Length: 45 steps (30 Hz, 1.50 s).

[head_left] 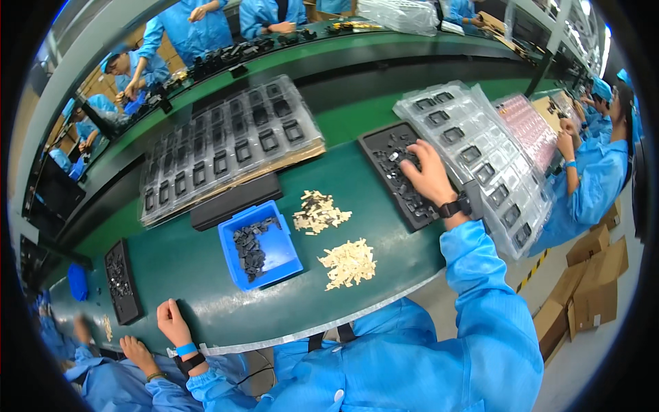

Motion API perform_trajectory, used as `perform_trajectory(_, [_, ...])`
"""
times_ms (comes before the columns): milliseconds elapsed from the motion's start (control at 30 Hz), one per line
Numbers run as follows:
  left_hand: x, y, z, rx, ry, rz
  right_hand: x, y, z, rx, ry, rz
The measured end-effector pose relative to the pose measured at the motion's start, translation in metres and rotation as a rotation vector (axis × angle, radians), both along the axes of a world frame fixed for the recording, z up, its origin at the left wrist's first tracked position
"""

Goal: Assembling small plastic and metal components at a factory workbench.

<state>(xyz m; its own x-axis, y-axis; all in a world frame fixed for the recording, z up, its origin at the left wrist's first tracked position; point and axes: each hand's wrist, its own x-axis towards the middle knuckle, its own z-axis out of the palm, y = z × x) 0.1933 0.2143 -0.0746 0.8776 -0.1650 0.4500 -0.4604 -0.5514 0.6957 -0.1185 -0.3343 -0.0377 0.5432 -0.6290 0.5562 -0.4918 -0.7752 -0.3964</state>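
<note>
My right hand point(429, 177) reaches over a black tray point(421, 221) of small black plastic parts point(397, 159), its thumb and forefinger apart at the parts. Near the table's front edge, my left hand point(173, 323) rests with curled fingers; whatever may be inside them is hidden. Between my hands stands a blue bin point(285, 263) with small black pieces point(252, 250) in its left part. Right of the bin lie two piles of small cream-coloured pieces: a far pile point(320, 211) with dark bits mixed in and a near pile point(349, 264).
Clear blister trays with black frames lie at the back left point(230, 141) and right point(480, 161). A flat black box point(237, 200) sits behind the bin. Another black tray point(121, 281) is at far left, near a co-worker's hand point(139, 355). Cardboard boxes point(594, 285) stand on the floor at right.
</note>
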Motion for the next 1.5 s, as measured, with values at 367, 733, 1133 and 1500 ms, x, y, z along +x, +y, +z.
perform_trajectory(367, [-0.008,0.012,0.013,0.088,-0.005,0.139,0.054,0.001,-0.002,-0.19,0.113,-0.025])
perform_trajectory(733, [-0.009,-0.008,-0.001,-0.092,0.008,0.137,0.026,-0.061,-0.038,-0.073,0.317,0.164])
perform_trajectory(1133, [-0.004,-0.023,0.01,-0.003,-0.059,0.144,0.01,-0.016,-0.012,0.057,-0.057,0.106])
perform_trajectory(1500, [0.025,0.033,-0.025,-0.115,0.091,0.034,-0.029,-0.008,0.019,0.425,-0.291,-0.02])
